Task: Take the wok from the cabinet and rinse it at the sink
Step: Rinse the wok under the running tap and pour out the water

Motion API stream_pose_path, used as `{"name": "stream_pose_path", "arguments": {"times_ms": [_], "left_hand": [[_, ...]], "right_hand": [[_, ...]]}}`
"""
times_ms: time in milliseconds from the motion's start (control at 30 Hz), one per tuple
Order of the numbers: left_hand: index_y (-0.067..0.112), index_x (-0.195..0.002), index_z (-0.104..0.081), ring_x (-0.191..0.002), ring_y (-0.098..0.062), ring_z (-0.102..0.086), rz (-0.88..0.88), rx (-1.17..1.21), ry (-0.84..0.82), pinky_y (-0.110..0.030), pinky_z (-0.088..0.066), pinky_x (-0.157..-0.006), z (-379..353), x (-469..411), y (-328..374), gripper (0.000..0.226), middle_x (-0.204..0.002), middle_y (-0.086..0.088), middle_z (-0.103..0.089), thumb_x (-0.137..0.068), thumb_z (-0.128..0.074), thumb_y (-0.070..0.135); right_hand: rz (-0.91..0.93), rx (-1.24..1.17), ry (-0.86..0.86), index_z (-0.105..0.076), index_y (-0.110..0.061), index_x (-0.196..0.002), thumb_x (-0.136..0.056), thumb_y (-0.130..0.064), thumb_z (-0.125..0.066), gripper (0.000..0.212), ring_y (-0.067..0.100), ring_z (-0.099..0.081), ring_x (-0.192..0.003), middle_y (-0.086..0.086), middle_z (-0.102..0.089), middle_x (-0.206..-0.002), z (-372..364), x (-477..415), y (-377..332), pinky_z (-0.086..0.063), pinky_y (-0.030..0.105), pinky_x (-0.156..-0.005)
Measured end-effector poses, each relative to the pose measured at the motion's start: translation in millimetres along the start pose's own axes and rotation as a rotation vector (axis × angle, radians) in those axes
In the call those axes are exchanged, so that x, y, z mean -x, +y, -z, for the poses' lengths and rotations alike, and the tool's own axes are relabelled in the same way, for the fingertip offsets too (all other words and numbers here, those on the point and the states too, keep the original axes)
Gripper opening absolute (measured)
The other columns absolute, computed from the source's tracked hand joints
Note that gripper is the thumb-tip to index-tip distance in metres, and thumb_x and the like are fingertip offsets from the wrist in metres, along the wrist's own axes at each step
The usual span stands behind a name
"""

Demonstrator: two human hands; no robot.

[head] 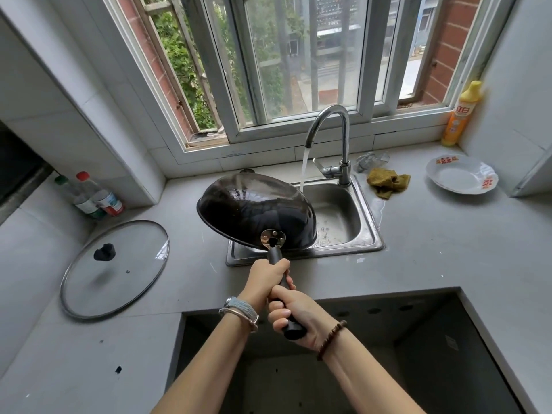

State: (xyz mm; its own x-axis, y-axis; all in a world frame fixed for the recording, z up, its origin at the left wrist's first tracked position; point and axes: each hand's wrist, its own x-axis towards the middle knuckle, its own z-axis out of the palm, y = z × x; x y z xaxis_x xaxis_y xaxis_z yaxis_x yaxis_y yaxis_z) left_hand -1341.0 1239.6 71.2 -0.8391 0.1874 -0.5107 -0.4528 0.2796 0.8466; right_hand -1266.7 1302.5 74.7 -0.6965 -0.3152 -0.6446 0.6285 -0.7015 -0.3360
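The black wok [254,213] is tilted on its side over the left part of the steel sink [366,231], its outer bottom facing me and its mouth turned toward the tap. Both hands grip its dark handle: my left hand [267,280] nearer the wok, my right hand [294,313] at the handle's end. The chrome faucet [334,138] runs a stream of water that falls just past the wok's right rim into the basin.
A glass lid [115,268] lies on the counter at left, with two bottles [92,195] behind it. Right of the sink are a yellow-green cloth [386,182], a white plate [461,174] and a yellow detergent bottle [461,115]. An open cutout [358,354] in the counter lies below my arms.
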Motion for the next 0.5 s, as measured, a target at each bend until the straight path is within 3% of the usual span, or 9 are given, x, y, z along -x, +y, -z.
{"name": "stream_pose_path", "arguments": {"times_ms": [333,500], "left_hand": [[0.004,-0.059,-0.057,-0.051,-0.027,-0.059,-0.050,-0.066,0.122,-0.037,-0.050,-0.062,29,-1,7,0.025,-0.054,-0.013,-0.060,-0.082,-0.055,0.012],[0.002,-0.060,-0.056,-0.046,-0.026,-0.055,-0.043,-0.011,0.129,-0.036,-0.049,-0.059,40,-4,13,0.024,-0.050,-0.012,-0.057,-0.083,-0.055,0.010]], "right_hand": [[-0.085,0.011,-0.120,-0.038,-0.017,-0.070,-0.095,-0.011,-0.047,0.027,0.002,-0.030,-0.031,-0.004,-0.034,-0.052,-17,-14,-1,-0.023,0.012,-0.027],[-0.073,0.032,-0.124,-0.042,-0.015,-0.066,-0.094,-0.011,-0.047,0.029,0.002,-0.030,-0.032,-0.004,-0.035,-0.051,-29,-20,-2,-0.024,0.013,-0.028]]}}
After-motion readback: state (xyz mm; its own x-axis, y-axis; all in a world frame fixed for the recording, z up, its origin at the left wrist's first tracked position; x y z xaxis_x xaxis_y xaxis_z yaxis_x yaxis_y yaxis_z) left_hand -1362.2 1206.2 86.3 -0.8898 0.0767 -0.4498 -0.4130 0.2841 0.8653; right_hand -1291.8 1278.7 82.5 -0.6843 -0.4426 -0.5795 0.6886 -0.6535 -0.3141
